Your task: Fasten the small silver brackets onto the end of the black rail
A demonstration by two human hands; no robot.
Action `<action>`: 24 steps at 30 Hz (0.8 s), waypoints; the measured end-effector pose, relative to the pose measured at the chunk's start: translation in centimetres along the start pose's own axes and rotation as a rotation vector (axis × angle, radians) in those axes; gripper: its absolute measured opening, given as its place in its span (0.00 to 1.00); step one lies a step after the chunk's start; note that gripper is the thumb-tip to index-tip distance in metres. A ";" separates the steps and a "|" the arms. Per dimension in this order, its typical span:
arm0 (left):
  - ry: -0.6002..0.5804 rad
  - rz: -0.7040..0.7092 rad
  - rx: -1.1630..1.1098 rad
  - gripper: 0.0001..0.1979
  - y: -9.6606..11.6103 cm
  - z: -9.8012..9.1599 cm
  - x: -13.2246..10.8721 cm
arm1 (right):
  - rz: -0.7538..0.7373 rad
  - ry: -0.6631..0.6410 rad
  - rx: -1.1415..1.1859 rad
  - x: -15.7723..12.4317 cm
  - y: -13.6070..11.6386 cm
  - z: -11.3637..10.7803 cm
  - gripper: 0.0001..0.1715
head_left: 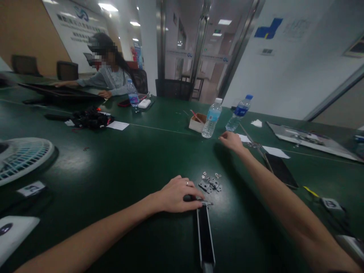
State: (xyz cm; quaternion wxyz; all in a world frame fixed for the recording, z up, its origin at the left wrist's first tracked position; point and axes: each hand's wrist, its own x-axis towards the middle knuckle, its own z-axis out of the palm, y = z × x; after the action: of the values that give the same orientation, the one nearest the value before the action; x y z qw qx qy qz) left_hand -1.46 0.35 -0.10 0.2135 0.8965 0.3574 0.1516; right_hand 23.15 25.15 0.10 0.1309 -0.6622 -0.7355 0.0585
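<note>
My left hand (182, 195) is closed over a small black-handled metal piece (189, 198), its thumb and fingers at the far end of a long, narrow metal channel (206, 237) with a dark inside. Just beyond that hand lies a small pile of metal brackets and rings (210, 184). Reaching out farther, my right hand (231, 141) has its fingers bent together above the table, close to two water bottles, one white-capped (212, 118) and one blue-capped (239, 113). Whatever its fingertips hold, if anything, is too small to make out.
A small open box (196, 123) with a red stick stands by the bottles. Loose hardware (254, 144), papers (275, 152) and a dark tray (281, 170) lie at right. A fan (25, 157) is at left. Across the table (119, 163) sits another person (110, 72).
</note>
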 end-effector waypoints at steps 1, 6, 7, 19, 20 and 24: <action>-0.002 -0.004 0.002 0.13 0.0 0.0 0.0 | 0.049 -0.005 -0.004 1.4 0.1 0.4 0.19; -0.010 0.006 0.003 0.13 0.1 -0.1 -0.1 | 0.166 -0.032 0.007 4.7 0.2 2.5 0.18; -0.013 0.009 0.002 0.13 0.1 -0.1 -0.1 | 0.174 -0.025 0.012 4.8 0.2 2.7 0.18; -0.011 0.014 -0.036 0.13 0.0 -0.3 0.0 | -0.405 -0.469 0.326 -4.1 0.4 0.8 0.18; -0.009 0.012 -0.042 0.13 0.0 -0.3 0.0 | -0.441 -0.499 0.373 -4.6 0.5 0.8 0.19; -0.009 0.000 -0.045 0.13 0.0 -0.2 0.0 | -0.104 -0.114 0.293 -3.1 1.8 1.2 0.18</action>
State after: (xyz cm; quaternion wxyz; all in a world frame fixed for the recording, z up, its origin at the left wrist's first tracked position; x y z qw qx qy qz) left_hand -1.55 0.43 0.07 0.2352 0.8921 0.3531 0.1555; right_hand 24.80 22.39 -1.84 0.1872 -0.5926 -0.7586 0.1957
